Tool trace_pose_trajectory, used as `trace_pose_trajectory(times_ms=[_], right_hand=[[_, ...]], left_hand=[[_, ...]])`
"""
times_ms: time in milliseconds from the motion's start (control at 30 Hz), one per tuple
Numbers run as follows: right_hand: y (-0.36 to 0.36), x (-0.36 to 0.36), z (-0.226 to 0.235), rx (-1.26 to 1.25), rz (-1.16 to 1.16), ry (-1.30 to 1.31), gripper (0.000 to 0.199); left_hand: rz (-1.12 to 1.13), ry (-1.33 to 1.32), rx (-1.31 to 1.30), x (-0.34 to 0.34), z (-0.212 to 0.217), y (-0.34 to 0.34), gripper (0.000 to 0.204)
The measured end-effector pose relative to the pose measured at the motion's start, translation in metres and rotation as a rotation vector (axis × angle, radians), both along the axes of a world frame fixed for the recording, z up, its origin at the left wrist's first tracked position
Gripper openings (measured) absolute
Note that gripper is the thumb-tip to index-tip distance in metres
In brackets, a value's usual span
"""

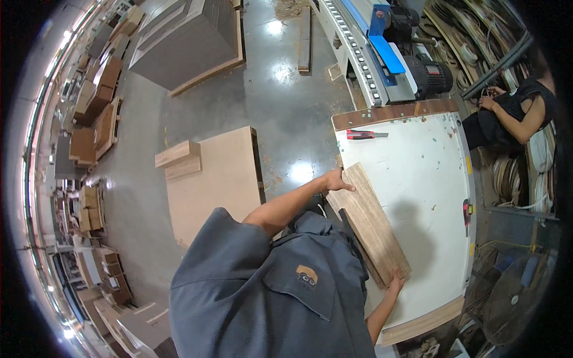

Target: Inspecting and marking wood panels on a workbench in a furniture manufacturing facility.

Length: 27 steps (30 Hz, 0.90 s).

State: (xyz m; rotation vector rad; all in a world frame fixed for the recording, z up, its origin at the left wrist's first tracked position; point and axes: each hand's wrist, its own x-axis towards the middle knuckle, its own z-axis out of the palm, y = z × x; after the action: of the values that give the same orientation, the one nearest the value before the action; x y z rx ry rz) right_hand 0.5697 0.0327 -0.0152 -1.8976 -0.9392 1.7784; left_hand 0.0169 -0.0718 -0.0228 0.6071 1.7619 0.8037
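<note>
- Brown wood-grain board is between the two hands, slanting over the left side of the white table. It might be more than one piece stacked up; I can't tell.
- Left hand grips the far end, thumb on top.
- Right hand holds the near end, by the corner.
- Dark shadow beside the board makes me think it is lifted up a bit. If one hand slips, that end could bang down and chip.
- Only the ends are held. If the pieces are loose, a tip could make them slide apart.
- Red-and-black utility knife lies past the far end. A big swing of the board could bump it, and someone could get cut.
- Tape measure lies at the right edge. A hard knock could send it to the floor.
</note>
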Motion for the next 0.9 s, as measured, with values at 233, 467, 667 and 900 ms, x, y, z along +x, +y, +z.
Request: trace_pose_trajectory(times_ms=[233,467,667,900], right_hand=[[-0.006,0.034,0.027,0.041,-0.01,0.113,0.076],[-0.024,0.09,-0.003,0.486,-0.068,-0.019,0.045],[-0.048,0.077,-0.018,0.627,-0.192,-0.049,0.054],[-0.052,0.076,-0.015,0.615,-0.136,-0.011,0.067]], left_hand=[[-0.001,0.215,0.184,0.027,0.033,0.028,0.111],[-0.216,0.374,0.586,0.026,0.038,0.063,0.095],[-0.216,0.23,0.583,0.029,0.013,0.061,0.096],[-0.064,0.008,0.479,0.045,0.004,0.044,0.119]])
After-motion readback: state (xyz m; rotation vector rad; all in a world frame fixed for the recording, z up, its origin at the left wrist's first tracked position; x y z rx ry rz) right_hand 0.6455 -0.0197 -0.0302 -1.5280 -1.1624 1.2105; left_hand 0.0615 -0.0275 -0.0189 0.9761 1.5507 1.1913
